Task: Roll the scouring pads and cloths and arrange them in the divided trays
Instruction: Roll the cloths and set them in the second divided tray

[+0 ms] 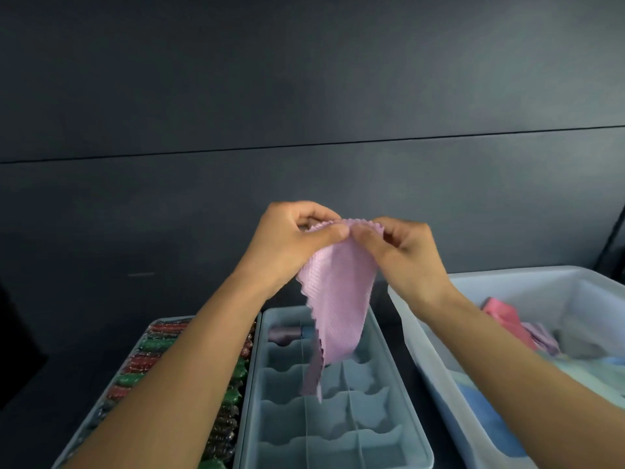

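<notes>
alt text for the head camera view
A left hand and right hand pinch the top edge of a pink cloth hanging over a divided tray. Red and green scouring pads lie to its left, a bin of loose cloths to its right.

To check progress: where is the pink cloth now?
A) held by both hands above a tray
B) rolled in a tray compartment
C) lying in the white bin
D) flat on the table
A: left hand and right hand pinch the pink cloth, hanging above the divided tray.
</notes>
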A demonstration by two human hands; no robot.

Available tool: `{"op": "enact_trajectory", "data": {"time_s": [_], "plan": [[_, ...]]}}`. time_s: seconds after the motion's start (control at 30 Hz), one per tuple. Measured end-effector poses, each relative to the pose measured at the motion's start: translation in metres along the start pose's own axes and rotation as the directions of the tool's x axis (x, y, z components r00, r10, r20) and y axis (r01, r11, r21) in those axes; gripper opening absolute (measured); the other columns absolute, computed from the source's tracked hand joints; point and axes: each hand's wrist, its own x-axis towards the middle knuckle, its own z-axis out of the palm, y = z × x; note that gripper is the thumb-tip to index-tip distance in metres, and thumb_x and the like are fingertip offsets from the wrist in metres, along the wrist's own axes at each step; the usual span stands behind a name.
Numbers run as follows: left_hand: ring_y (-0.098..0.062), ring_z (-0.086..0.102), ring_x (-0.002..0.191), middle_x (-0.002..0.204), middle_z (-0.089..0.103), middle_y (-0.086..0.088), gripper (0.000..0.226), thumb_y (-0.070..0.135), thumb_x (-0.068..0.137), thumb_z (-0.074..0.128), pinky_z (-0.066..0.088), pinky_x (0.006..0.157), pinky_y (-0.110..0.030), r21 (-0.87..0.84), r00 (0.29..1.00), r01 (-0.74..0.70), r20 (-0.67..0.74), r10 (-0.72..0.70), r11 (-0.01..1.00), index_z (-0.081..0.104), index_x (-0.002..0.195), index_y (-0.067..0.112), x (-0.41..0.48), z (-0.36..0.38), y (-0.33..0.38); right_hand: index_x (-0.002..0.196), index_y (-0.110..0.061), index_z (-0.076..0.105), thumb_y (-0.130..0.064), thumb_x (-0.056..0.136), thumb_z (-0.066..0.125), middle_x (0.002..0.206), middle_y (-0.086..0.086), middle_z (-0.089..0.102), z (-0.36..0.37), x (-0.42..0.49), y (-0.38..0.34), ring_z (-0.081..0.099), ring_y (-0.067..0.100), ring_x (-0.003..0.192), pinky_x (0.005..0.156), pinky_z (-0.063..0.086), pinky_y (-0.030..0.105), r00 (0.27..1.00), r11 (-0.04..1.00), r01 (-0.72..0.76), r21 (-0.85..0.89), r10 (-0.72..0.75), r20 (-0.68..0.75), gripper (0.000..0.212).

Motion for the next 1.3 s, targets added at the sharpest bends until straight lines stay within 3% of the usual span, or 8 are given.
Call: {"op": "enact_trajectory", "data": {"time_s": [0.1, 0.23, 0.43, 0.57, 0.73, 0.9, 1.13, 1.3], "plan": [[-0.007, 0.066, 0.069, 0.079, 0.075, 0.005, 0.013, 0.016, 0.075, 0.083, 0.051, 0.066, -0.014, 0.020, 0.995, 0.098, 0.009, -0.099, 0.995, 0.075, 0.086, 0.018, -0.004, -0.017, -0.002, 0.058, 0.003, 0.039, -0.016, 0.089, 0.065, 0.052, -0.002, 0.030, -0.003, 0.004, -0.002, 0.024, 0.011, 0.051, 0.044, 0.022, 0.020, 0.996, 0.999, -0.048, 0.003, 0.048, -0.070, 0.045], [-0.014, 0.054, 0.053, 0.063, 0.066, -0.006, 0.010, 0.011, 0.078, 0.080, 0.047, 0.047, -0.023, -0.066, 0.984, 0.158, -0.078, -0.163, 0.985, 0.071, 0.078, 0.006, -0.010, -0.016, -0.005, 0.060, 0.007, 0.042, -0.020, 0.083, 0.073, 0.054, 0.004, 0.033, -0.001, 0.002, -0.006, 0.027, 0.016, 0.053, 0.045, 0.023, 0.024, 0.994, 0.998, -0.056, -0.009, 0.054, -0.097, 0.047], [-0.022, 0.072, 0.067, 0.081, 0.072, -0.020, 0.012, 0.011, 0.089, 0.069, 0.059, 0.060, -0.027, -0.313, 0.979, 0.150, -0.087, -0.186, 0.938, 0.069, 0.088, -0.001, -0.017, 0.007, 0.007, 0.063, 0.012, 0.054, -0.037, 0.091, 0.062, 0.058, 0.031, 0.052, 0.013, 0.000, -0.014, 0.044, 0.030, 0.047, 0.046, 0.044, 0.046, 0.994, 0.994, 0.109, -0.002, -0.109, 0.005, 0.057], [-0.022, 0.075, 0.081, 0.088, 0.076, -0.014, 0.035, 0.031, 0.101, 0.049, 0.060, 0.070, -0.028, -0.478, 0.981, 0.153, -0.035, -0.192, 0.865, 0.071, 0.095, 0.005, -0.020, 0.011, 0.016, 0.074, -0.006, 0.072, -0.031, 0.082, 0.074, 0.066, 0.011, 0.069, 0.012, 0.003, -0.019, 0.062, 0.022, 0.058, 0.057, 0.053, 0.036, 0.993, 0.994, 0.111, 0.023, -0.112, 0.040, 0.026], [-0.003, 0.061, 0.084, 0.107, 0.067, -0.006, 0.024, 0.042, 0.091, 0.061, 0.052, 0.077, -0.024, -0.189, 0.959, -0.016, -0.279, -0.038, 0.982, 0.072, 0.104, 0.025, -0.023, 0.000, -0.005, 0.077, 0.009, 0.064, -0.008, 0.084, 0.070, 0.065, 0.010, 0.059, 0.008, 0.017, -0.022, 0.050, 0.017, 0.057, 0.056, 0.043, 0.029, 1.000, 0.993, -0.023, 0.116, 0.024, -0.005, 0.019], [-0.013, 0.068, 0.106, 0.114, 0.072, -0.001, 0.047, 0.041, 0.083, 0.062, 0.052, 0.097, -0.030, -0.265, 0.953, 0.202, 0.276, -0.127, 0.943, 0.064, 0.120, 0.011, -0.042, 0.013, -0.042, 0.081, -0.011, 0.069, -0.006, 0.087, 0.064, 0.071, 0.000, 0.068, -0.001, 0.037, -0.032, 0.062, 0.012, 0.062, 0.061, 0.049, 0.026, 0.973, 0.937, -0.189, 0.292, 0.140, 0.182, 0.009], [-0.029, 0.068, 0.099, 0.098, 0.074, -0.007, 0.073, 0.069, 0.064, 0.073, 0.050, 0.087, -0.042, -0.198, 0.867, 0.490, 0.209, -0.452, 0.849, 0.069, 0.086, -0.001, -0.056, 0.036, -0.075, 0.087, -0.012, 0.067, -0.009, 0.088, 0.063, 0.075, 0.000, 0.069, -0.014, 0.060, -0.023, 0.065, 0.012, 0.064, 0.059, 0.052, 0.024, 0.931, 0.875, -0.335, 0.349, 0.251, 0.264, 0.005], [-0.026, 0.068, 0.098, 0.106, 0.073, -0.010, 0.055, 0.055, 0.082, 0.066, 0.054, 0.067, -0.034, -0.248, 0.738, 0.675, 0.247, -0.628, 0.695, 0.070, 0.104, 0.004, -0.056, 0.037, -0.085, 0.093, -0.011, 0.070, -0.013, 0.087, 0.067, 0.081, 0.000, 0.071, -0.013, 0.055, -0.007, 0.066, 0.012, 0.070, 0.067, 0.054, 0.026, 0.952, 0.932, -0.274, 0.238, 0.227, 0.205, 0.007]]}}
